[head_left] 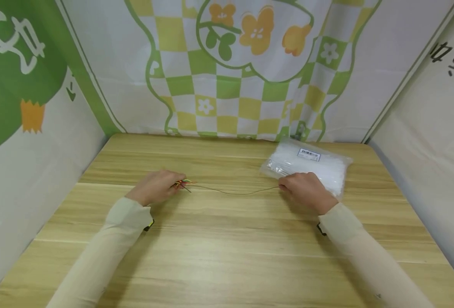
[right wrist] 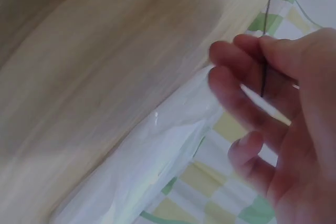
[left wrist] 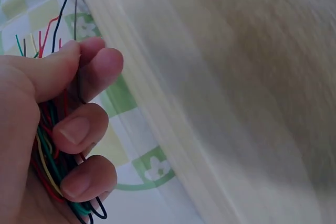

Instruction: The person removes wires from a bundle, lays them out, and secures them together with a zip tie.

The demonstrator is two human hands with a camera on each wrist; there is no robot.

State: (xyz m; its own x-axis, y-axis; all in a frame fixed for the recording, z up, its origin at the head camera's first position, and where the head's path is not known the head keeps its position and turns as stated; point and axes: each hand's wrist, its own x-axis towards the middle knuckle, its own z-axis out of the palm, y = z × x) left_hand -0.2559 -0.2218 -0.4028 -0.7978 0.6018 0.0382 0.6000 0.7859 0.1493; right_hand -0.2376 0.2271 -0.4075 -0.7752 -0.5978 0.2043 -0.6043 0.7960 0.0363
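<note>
My left hand grips a bundle of thin wires in red, green, yellow and black, with loose ends poking out past the thumb. One brownish wire runs from that bundle across to my right hand, sagging a little above the wooden table. In the right wrist view the thumb and fingertips pinch this wire near its end, and a short dark tip hangs below the pinch. The other right fingers are loosely bent around nothing. Part of the bundle is hidden inside the left palm.
A clear plastic bag of white items with a barcode label lies just behind and beside the right hand. The wooden table meets a checkered, flower-printed curtain at its back edge. Printed cloth walls stand at both sides.
</note>
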